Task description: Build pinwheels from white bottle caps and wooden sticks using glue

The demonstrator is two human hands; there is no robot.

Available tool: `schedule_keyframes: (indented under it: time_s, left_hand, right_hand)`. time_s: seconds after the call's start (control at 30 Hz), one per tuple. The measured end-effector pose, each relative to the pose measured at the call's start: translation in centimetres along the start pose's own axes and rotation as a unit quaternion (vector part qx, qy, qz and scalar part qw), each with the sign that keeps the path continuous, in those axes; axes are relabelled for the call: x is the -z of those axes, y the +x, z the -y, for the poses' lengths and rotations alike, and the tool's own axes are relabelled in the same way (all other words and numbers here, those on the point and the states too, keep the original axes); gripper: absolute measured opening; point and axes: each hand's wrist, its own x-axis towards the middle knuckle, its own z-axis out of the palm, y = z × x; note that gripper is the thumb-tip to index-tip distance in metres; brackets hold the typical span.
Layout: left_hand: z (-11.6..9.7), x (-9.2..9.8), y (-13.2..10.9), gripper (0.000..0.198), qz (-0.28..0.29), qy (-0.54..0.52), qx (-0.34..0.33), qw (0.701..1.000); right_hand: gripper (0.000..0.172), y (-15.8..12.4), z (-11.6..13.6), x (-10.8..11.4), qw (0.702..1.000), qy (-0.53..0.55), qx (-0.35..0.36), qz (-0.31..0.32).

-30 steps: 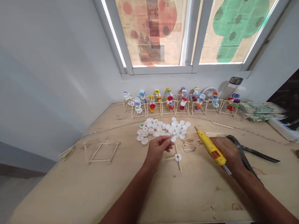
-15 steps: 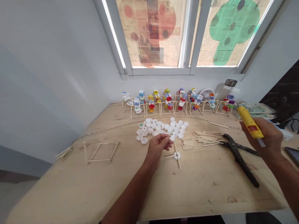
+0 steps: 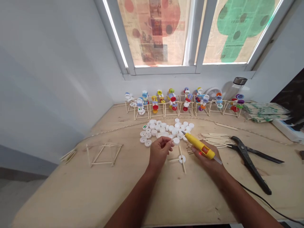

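Note:
My left hand (image 3: 161, 148) pinches a short wooden stick (image 3: 173, 138), mostly hidden by the fingers. In my right hand (image 3: 210, 158) is a yellow glue gun (image 3: 199, 145), its nozzle pointing up and left, close to the stick but apart from it. Below and between the hands lies a white bottle cap (image 3: 182, 159) with three sticks fanning out from it. A pile of white bottle caps (image 3: 163, 129) spreads just beyond my left hand. Short cut sticks (image 3: 189, 148) lie partly behind my right hand.
Black-handled pliers (image 3: 251, 164) and longer sticks (image 3: 217, 139) lie at the right. A stick frame (image 3: 102, 163) stands at the left. Along the wall are several frames with coloured cap wheels (image 3: 173, 103), a small fan (image 3: 213, 94) and a bottle (image 3: 237, 87). The gun's cord (image 3: 258, 196) trails right.
My right hand has brought the glue gun from the far right to beside my left hand. The left hand keeps its pinch in nearly the same place.

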Motion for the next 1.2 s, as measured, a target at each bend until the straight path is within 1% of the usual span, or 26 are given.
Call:
schedule_keyframes:
  time_s: [0.07,0.17,0.27,0.37,0.53,0.73,0.97,1.2]
  left_hand:
    - [-0.03,-0.04,-0.05,0.02,-0.003,0.012,-0.005,1.0]
    - [-0.04,-0.09,-0.15,0.019,-0.005,0.028,-0.013,1.0]
    - [-0.02,-0.11,-0.24,0.018,-0.006,0.041,-0.021,0.999]
    - [0.0,-0.11,-0.28,0.018,-0.01,0.053,-0.026,0.998]
    - [0.01,-0.15,-0.33,0.018,-0.008,0.061,-0.027,0.998]
    - [0.0,-0.22,-0.46,0.018,-0.007,0.065,-0.026,0.998]
    - [-0.02,-0.29,-0.57,0.019,-0.007,0.068,-0.023,0.997]
    - [0.09,-0.32,-0.62,0.018,-0.004,0.073,-0.023,0.997]
  right_hand:
    - [0.018,-0.15,-0.09,-0.13,1.0,-0.017,0.013,0.015]
    - [0.019,-0.31,-0.18,-0.24,0.997,-0.048,0.055,0.04]
    - [0.021,-0.45,-0.26,-0.35,0.991,-0.086,0.088,0.043]
    - [0.023,-0.59,-0.32,-0.41,0.987,-0.118,0.104,0.034]
    - [0.024,-0.68,-0.32,-0.39,0.984,-0.139,0.105,0.036]
    - [0.026,-0.69,-0.2,-0.33,0.987,-0.132,0.089,0.031]
    - [0.027,-0.75,-0.5,-0.56,0.982,-0.152,0.11,0.03]
    - [0.027,-0.77,-0.8,-0.6,0.981,-0.165,0.102,0.025]
